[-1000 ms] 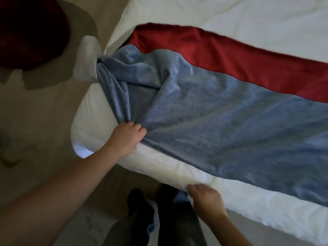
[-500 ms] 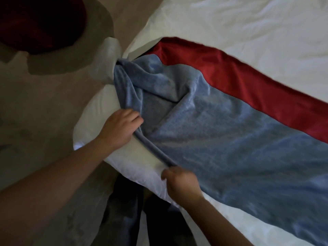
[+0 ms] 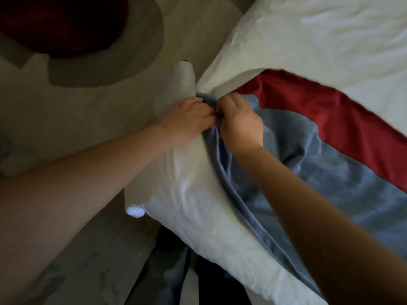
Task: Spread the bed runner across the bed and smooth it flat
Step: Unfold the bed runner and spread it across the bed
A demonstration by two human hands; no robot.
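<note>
The bed runner (image 3: 334, 181) is blue-grey plush with a red band along its far side. It lies slantwise over the white bed (image 3: 319, 40), bunched and creased at its left end. My left hand (image 3: 187, 119) and my right hand (image 3: 240, 119) meet at that bunched end, near the bed's corner. Both have their fingers closed on the runner's edge. A long fold of the runner runs from my hands down along the bed's near edge.
A white duvet corner (image 3: 198, 205) hangs over the bed's near-left edge. A small white fabric piece (image 3: 176, 84) sticks out beside the corner. A beige floor (image 3: 66, 128) lies at the left, with a dark red round object (image 3: 61, 25) at top left. My legs (image 3: 176, 271) stand below.
Both hands slid up along the runner's near edge to its bunched end at the bed corner. The right hand came from the bed's near edge to join the left.
</note>
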